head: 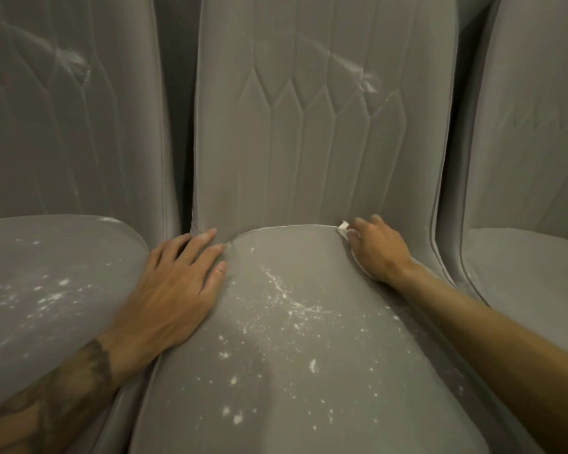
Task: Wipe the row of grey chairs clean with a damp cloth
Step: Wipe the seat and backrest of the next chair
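A grey upholstered middle chair [292, 339] fills the view, its seat speckled with white dust and streaks. My left hand [174, 290] lies flat with spread fingers on the seat's left edge, near the back crease. My right hand [377, 250] is at the seat's back right corner and grips a white cloth [343, 228], pressing it where the seat meets the quilted backrest [309, 132]. Most of the cloth is hidden under the hand; a strip of it shows below the palm.
A grey left chair [46, 290] has white specks on its seat and a smear on its backrest. A grey right chair [532, 263] stands close by. Narrow dark gaps separate the chairs. A white smear marks the middle backrest's upper right.
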A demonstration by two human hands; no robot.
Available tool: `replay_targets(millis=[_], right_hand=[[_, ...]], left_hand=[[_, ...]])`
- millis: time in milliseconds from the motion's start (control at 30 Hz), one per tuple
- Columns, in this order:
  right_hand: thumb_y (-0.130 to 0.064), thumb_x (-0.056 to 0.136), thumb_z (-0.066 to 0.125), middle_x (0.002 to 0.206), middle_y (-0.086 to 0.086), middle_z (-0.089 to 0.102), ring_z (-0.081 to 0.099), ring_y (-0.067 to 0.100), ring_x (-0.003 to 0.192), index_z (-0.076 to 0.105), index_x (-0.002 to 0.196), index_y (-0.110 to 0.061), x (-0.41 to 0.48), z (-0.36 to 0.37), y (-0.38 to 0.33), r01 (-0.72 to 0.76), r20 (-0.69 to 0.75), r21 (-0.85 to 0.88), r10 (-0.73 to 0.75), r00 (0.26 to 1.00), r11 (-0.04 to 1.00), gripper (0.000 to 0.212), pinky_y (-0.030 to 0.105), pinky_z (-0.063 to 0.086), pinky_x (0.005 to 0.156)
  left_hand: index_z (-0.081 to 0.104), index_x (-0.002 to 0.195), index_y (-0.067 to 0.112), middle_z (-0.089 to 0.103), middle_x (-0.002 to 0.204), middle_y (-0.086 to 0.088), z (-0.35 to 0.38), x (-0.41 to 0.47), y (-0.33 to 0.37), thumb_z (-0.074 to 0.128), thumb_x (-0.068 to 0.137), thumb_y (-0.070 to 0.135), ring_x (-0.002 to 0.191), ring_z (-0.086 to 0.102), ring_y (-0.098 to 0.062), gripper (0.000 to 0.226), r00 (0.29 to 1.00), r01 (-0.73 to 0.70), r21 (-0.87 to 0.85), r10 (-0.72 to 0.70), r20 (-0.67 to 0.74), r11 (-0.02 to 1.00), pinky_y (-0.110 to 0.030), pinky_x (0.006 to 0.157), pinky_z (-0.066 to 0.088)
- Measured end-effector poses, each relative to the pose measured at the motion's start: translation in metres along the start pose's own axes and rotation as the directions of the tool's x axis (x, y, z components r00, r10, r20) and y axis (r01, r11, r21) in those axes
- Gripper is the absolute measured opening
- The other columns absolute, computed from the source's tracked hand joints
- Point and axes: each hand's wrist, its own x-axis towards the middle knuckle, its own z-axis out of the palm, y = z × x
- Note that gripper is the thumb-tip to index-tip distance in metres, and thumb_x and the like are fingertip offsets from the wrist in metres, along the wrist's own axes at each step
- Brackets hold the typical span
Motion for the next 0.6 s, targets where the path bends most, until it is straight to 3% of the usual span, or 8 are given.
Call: replay_targets(millis=[33,100,267,333,467,533,600], right_hand=[[-0.031,0.106,0.036,0.115,0.017,0.055,0.06,0.042,0.104,0.06,0.117,-0.013,0.005,0.002,-0.008,-0.046,-0.004,-0.002,0.046,0.999,0.999,0.031,0.043,0.047,0.088],[-0.031,0.106,0.036,0.117,0.017,0.057,0.059,0.04,0.106,0.061,0.117,-0.014,0.004,0.007,-0.036,0.002,0.008,0.054,-0.002,1.0,0.999,0.032,0.042,0.047,0.09],[-0.041,0.104,0.041,0.103,0.002,0.056,0.059,0.028,0.089,0.059,0.112,-0.026,-0.037,0.014,-0.091,0.406,0.006,0.225,-0.418,0.908,0.886,0.025,0.032,0.039,0.074],[-0.039,0.105,0.042,0.105,0.004,0.054,0.059,0.03,0.09,0.059,0.115,-0.024,-0.032,0.014,-0.086,0.388,0.016,0.201,-0.399,0.917,0.9,0.025,0.036,0.045,0.077],[-0.032,0.107,0.039,0.115,0.017,0.054,0.058,0.041,0.103,0.059,0.117,-0.011,0.004,0.018,-0.099,0.162,0.034,0.143,-0.169,0.985,0.976,0.031,0.043,0.046,0.088],[-0.032,0.106,0.039,0.116,0.016,0.055,0.057,0.04,0.106,0.059,0.116,-0.012,0.005,0.021,-0.124,0.218,0.05,0.199,-0.232,0.972,0.955,0.03,0.042,0.044,0.092],[-0.035,0.106,0.041,0.111,0.01,0.055,0.058,0.034,0.102,0.06,0.115,-0.017,-0.01,0.024,-0.142,0.375,0.05,0.261,-0.4,0.915,0.89,0.028,0.039,0.043,0.089]], left_hand=[[0.055,0.139,0.027,0.046,0.156,0.003,0.0,0.0,0.0,0.028,0.107,0.045,0.137,0.043,-0.023,0.046,1.0,0.001,-0.002,-0.001,-0.003,1.0,-0.044,0.115,0.032],[0.055,0.139,0.027,0.046,0.156,0.004,0.001,0.001,-0.001,0.028,0.107,0.045,0.137,0.043,-0.022,0.046,1.0,-0.003,-0.02,0.003,0.001,1.0,-0.044,0.115,0.033],[0.054,0.14,0.029,0.045,0.156,0.006,-0.001,0.001,-0.001,0.025,0.107,0.047,0.139,0.04,-0.018,0.047,1.0,0.005,-0.061,-0.005,0.007,0.998,-0.043,0.118,0.031],[0.055,0.14,0.028,0.046,0.155,0.005,-0.002,0.0,0.0,0.027,0.107,0.045,0.138,0.041,-0.019,0.046,1.0,0.007,-0.041,-0.007,0.004,0.999,-0.043,0.118,0.031],[0.058,0.136,0.025,0.049,0.149,0.002,-0.008,0.0,0.006,0.03,0.106,0.042,0.137,0.043,-0.023,0.044,0.999,0.032,-0.001,-0.032,-0.008,0.999,-0.043,0.116,0.03],[0.057,0.136,0.024,0.047,0.148,-0.001,-0.011,0.0,0.007,0.031,0.105,0.043,0.139,0.041,-0.024,0.045,0.999,0.053,-0.002,-0.053,0.003,0.999,-0.044,0.117,0.029],[0.055,0.14,0.024,0.042,0.151,-0.003,-0.014,-0.001,0.007,0.03,0.104,0.046,0.141,0.037,-0.022,0.049,0.996,0.091,-0.022,-0.09,0.028,0.996,-0.043,0.119,0.027]])
